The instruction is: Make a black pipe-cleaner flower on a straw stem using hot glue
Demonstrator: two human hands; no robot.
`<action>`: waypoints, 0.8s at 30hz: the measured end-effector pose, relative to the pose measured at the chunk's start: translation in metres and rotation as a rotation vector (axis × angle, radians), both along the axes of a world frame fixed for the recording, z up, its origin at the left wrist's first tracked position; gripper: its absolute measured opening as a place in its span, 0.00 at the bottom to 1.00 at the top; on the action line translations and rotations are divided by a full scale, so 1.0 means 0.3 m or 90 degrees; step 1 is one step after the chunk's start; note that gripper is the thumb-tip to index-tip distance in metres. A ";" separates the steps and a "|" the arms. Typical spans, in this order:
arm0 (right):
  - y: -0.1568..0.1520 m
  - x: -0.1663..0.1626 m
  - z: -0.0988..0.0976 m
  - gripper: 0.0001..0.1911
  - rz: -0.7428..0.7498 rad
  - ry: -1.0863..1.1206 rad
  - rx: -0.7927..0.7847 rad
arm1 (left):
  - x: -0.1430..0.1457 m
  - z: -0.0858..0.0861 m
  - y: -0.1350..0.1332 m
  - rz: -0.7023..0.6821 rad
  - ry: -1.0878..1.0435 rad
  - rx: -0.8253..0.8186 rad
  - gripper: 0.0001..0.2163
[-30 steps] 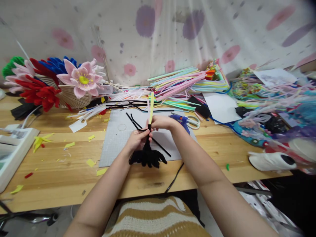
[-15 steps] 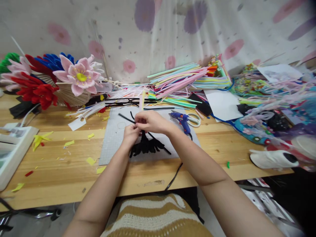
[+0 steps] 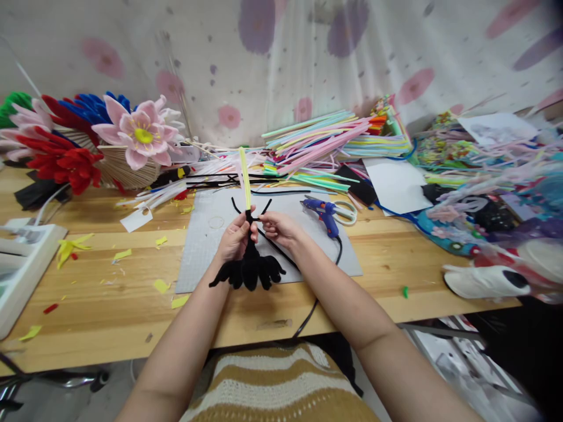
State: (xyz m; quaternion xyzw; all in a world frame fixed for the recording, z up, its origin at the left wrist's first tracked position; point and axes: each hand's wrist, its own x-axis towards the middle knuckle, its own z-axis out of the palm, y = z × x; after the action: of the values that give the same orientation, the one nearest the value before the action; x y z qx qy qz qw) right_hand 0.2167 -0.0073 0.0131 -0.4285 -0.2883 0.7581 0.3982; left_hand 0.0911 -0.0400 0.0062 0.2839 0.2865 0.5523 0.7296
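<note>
My left hand (image 3: 234,237) is closed around the neck of a black pipe-cleaner flower (image 3: 250,271), whose fuzzy petals hang down toward me. A yellow-green stick (image 3: 244,178) rises from the top of that grip, pointing away from me. Just to the right, my right hand (image 3: 277,225) pinches a thin black pipe cleaner (image 3: 265,206) where it meets the stick. Both hands hover over a grey cutting mat (image 3: 206,246) on the wooden table (image 3: 109,293).
A blue glue gun (image 3: 323,213) and scissors (image 3: 347,214) lie at the mat's right. Bundles of coloured straws (image 3: 325,140) and black pipe cleaners (image 3: 220,180) lie behind. Finished pink, red and blue flowers (image 3: 132,135) stand back left. A white box (image 3: 17,264) sits left, clutter right.
The flower and stick have been lifted back upright from lying low on the mat. My right hand has shifted from over the left hand to the right side of the stick.
</note>
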 end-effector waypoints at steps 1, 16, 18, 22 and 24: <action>0.005 0.002 0.002 0.10 0.000 0.000 0.005 | -0.003 -0.001 -0.002 -0.017 0.008 0.000 0.19; 0.119 0.076 0.046 0.10 0.330 -0.278 0.185 | 0.044 -0.021 -0.016 -0.149 0.148 -0.097 0.16; 0.114 0.116 0.068 0.08 0.295 -0.421 0.246 | 0.039 -0.027 -0.009 -0.077 0.219 -0.074 0.16; 0.072 0.157 0.144 0.09 0.246 -0.602 0.415 | 0.040 -0.023 0.004 0.003 0.314 -0.066 0.16; 0.048 0.123 0.179 0.12 0.267 -0.584 0.497 | 0.051 -0.009 0.008 0.009 0.341 -0.056 0.15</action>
State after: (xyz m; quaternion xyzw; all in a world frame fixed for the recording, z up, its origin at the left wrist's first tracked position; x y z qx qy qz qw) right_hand 0.2536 0.0070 0.0667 -0.4670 -0.7625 0.3985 0.2042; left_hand 0.1064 -0.0377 0.0036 0.3859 0.4950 0.4494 0.6357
